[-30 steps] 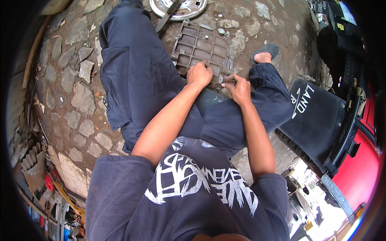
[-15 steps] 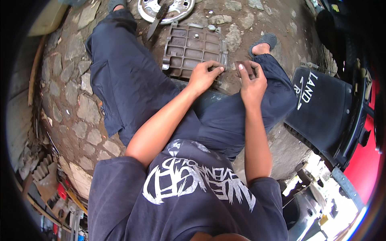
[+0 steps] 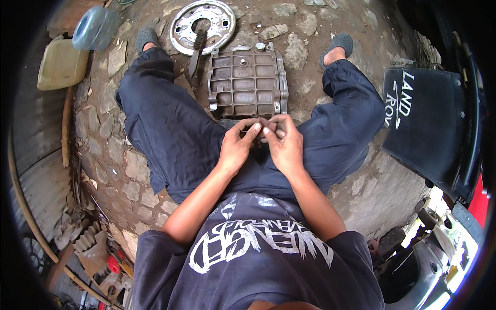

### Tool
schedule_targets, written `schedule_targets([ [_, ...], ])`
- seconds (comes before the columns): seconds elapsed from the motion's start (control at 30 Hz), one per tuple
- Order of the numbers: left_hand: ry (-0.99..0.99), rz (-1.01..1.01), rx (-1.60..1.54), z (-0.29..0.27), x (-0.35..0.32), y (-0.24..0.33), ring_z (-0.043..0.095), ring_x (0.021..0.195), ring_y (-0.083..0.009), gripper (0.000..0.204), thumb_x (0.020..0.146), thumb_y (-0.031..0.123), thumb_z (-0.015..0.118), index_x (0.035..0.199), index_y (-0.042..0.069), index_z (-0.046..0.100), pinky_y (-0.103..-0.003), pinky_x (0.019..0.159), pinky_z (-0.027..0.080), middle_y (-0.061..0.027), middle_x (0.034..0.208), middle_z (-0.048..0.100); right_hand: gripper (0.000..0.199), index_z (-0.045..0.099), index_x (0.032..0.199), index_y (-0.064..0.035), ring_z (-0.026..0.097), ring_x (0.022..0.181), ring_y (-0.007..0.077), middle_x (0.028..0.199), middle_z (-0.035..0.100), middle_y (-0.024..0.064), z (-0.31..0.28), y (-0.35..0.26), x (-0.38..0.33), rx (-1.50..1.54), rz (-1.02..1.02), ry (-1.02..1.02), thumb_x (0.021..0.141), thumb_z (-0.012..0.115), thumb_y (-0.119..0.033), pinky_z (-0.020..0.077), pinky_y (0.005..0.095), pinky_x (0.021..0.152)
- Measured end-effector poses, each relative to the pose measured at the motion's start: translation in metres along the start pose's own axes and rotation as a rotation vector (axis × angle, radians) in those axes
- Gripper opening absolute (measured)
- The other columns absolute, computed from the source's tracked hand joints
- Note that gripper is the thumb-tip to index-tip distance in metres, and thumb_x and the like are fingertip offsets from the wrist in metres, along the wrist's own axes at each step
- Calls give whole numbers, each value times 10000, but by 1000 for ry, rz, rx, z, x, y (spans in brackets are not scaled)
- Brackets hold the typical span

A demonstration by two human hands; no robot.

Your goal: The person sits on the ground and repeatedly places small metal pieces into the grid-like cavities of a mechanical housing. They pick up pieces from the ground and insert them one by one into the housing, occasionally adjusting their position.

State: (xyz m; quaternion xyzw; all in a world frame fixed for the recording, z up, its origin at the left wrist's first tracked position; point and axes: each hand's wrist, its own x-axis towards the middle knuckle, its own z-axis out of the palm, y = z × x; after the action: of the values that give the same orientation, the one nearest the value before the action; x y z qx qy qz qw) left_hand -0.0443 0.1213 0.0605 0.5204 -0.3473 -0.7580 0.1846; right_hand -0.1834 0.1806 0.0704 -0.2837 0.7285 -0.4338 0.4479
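Note:
My left hand [image 3: 237,147] and my right hand [image 3: 285,146] meet in front of my lap, thumbs and fingertips pinched together. Between them is a small brown folded sheet that looks like sandpaper [image 3: 264,124], mostly covered by the fingers. Just beyond my hands, between my legs, a ribbed metal casing [image 3: 250,83] lies on the ground, with a bolt [image 3: 243,62] on its face. Past its far left corner rests a round metal plate [image 3: 225,25] with a central hole. A dark-bristled brush [image 3: 195,63] leans across that plate's near edge.
Stone and dirt ground [image 3: 297,51] surrounds me. At far left are a yellowish jerrycan [image 3: 63,64] and a clear plastic jug [image 3: 95,28]. A black mud flap [image 3: 423,126] hangs at right. Scrap parts [image 3: 95,253] lie at lower left, and a wooden pole [image 3: 67,126] stands along the left.
My hands were apart, the right holding the brown sheet. Now they are joined on it, closer to my body. The view has shifted, showing more of the far left.

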Motion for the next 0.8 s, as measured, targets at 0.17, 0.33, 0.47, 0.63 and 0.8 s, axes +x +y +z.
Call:
schedule_targets([
  [0.17,157,145,284,0,15,-14,718,888,-111,256,1005,240,750,1123,17,791,-296,821,554,-78,978,809,278,619,1279,0,722,1066,155,1129,728,103,-10,5,0,-55,-34,-99,1006,665,-14,597,303,854],
  [0.33,164,247,528,6,41,-15,759,899,-151,312,1003,206,738,1228,-11,750,-294,843,561,-126,1017,811,311,626,1356,-14,695,1140,218,1265,709,147,-68,-46,13,289,-128,152,1052,583,-60,559,347,975],
  [0.47,119,121,409,21,74,-37,773,919,-150,316,1051,193,664,1228,-61,728,-282,820,576,-122,1000,801,271,651,1301,40,721,1044,209,1161,745,157,-110,-94,54,206,-430,339,1070,541,-50,573,339,929],
  [0.63,142,44,478,34,99,-43,770,862,-139,310,1059,240,661,1148,-47,737,-299,746,589,-98,936,793,226,683,1242,43,737,990,189,1116,765,144,-128,-118,141,158,-640,185,1058,590,-52,585,331,910],
  [0.8,204,133,414,41,110,-39,755,754,-128,245,997,166,754,1101,-55,736,-275,687,581,-99,875,796,208,721,1223,3,744,982,158,1137,780,108,-108,-64,219,32,-413,154,1037,642,-45,603,290,878],
])
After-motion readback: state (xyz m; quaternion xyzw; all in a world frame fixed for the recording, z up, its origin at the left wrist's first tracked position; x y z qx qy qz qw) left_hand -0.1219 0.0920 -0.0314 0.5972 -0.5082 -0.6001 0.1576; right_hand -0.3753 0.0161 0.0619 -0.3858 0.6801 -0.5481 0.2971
